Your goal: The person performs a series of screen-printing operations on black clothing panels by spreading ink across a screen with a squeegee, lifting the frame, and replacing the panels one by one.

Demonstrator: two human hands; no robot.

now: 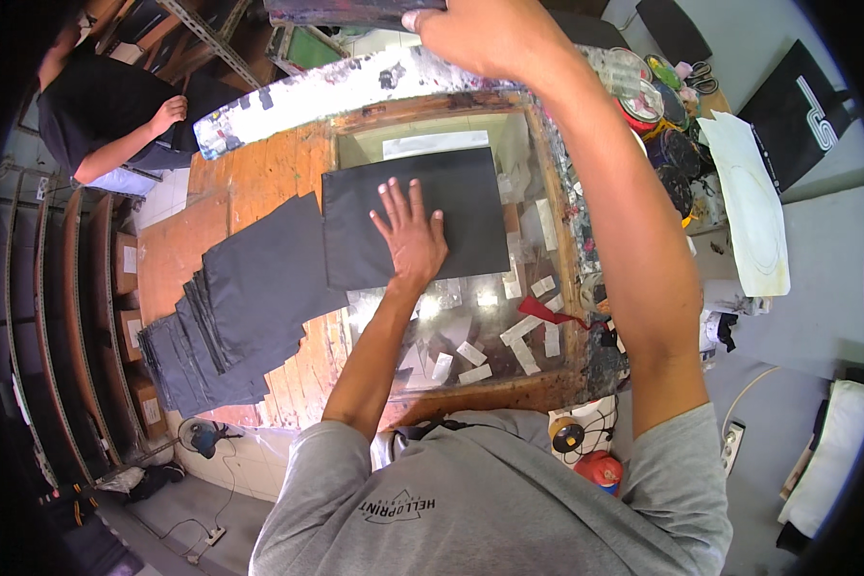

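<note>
Farthest out to the left of our left hand, a co-worker in a dark top stands by the racks. Nearer, just left of that hand, lies a fanned pile of black sheets; its right edge meets the single black sheet under our palm, and we cannot tell whether they overlap. If they do, a sideways pull on one could drag the other askew.

Our left hand is open and flat, fingers spread, pressing the middle of that single sheet onto a glass panel. Uneven pressure could crease the sheet or turn it. Nearer to us than that hand, and to its right, tape scraps dot the glass; one lifting and clinging beneath the sheet would leave a ridge. A red strip lies among them and could snag.

Beyond the left hand runs a paint-spotted white strip. Beyond that, our right hand is closed on a dark bar, its thumb on the near side; the upper edge cuts off the fingers. Should this grip slip, the bar could drop toward our left hand.

To the right of our right hand, paint pots crowd together; a swinging elbow might knock one over.
</note>
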